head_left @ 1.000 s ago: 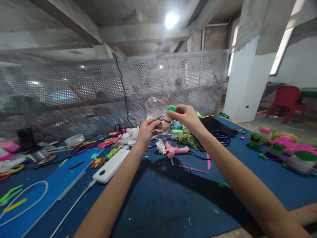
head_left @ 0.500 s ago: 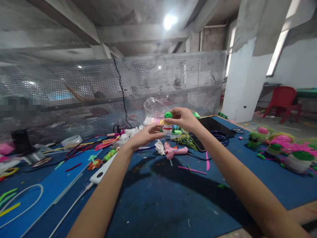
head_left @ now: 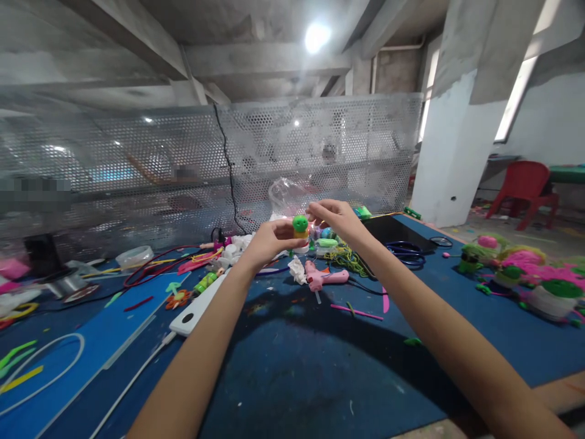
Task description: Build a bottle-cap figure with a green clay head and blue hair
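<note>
My left hand point(head_left: 272, 244) is closed around a small figure point(head_left: 300, 224) with a round green head, dark eye spots and a yellow band under it. The figure is upright above the far middle of the table, its lower part partly behind my fingers. Just to its right is my right hand point(head_left: 336, 216), with bent fingers slightly apart from the green head and holding nothing that I can see. Below the hands lie a pink hot glue gun point(head_left: 326, 278) and a crumpled white scrap point(head_left: 297, 271).
Pink and green stick pieces point(head_left: 356, 311) lie right of centre. A white power bank point(head_left: 194, 311) with a cable sits left. Blue-handled scissors point(head_left: 406, 255) rest near a black tablet-like panel point(head_left: 397, 233). Several fuzzy-topped figures point(head_left: 555, 296) stand at right. A perforated screen point(head_left: 283, 146) closes the back.
The figure has passed from my right fingers into my left hand and shifted slightly left. My right hand has let go and moved a little away from it.
</note>
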